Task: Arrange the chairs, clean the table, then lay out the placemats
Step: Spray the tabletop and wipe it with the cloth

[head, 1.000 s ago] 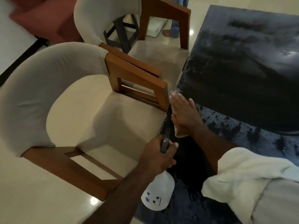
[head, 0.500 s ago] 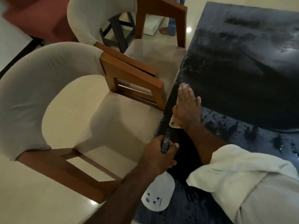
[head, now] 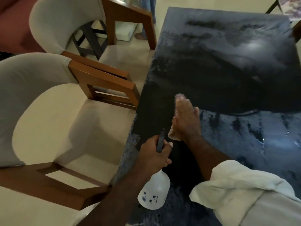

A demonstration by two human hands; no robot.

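1. Nearest the camera, a rolled white sleeve (head: 236, 190) covers the right forearm above the near end of the table.
2. The spray bottle (head: 154, 194), translucent white with small dark marks on its body, hangs body-down over the table's near left edge.
3. The left hand (head: 154, 154) grips the bottle by its neck. Its fingers are curled round the neck, and the dark trigger head sticks up past the thumb.
4. Just beyond, the right hand (head: 185, 121) lies palm-down on the tabletop, its fingers straight and held together. It presses a pale cloth (head: 174, 136), which shows at the heel of the hand and past the fingertips, where it is blurred.
5. The table (head: 228, 70) has a dark top. It looks matte round the hand, while wet streaks and droplets shine on the right, and a hazy sheen catches the light farther back.
6. The near chair (head: 48, 111), with a grey padded back, beige seat and wooden arms, stands on the left. The front of its seat meets the table's left edge.
7. The far chair (head: 68, 25), of the same make, stands just beside it along the same edge, their wooden arms close together.
8. Behind the far chair there is a black frame (head: 91, 39), a dark red seat (head: 13, 22) at the top left, and a bare foot (head: 140, 35) on the pale floor.
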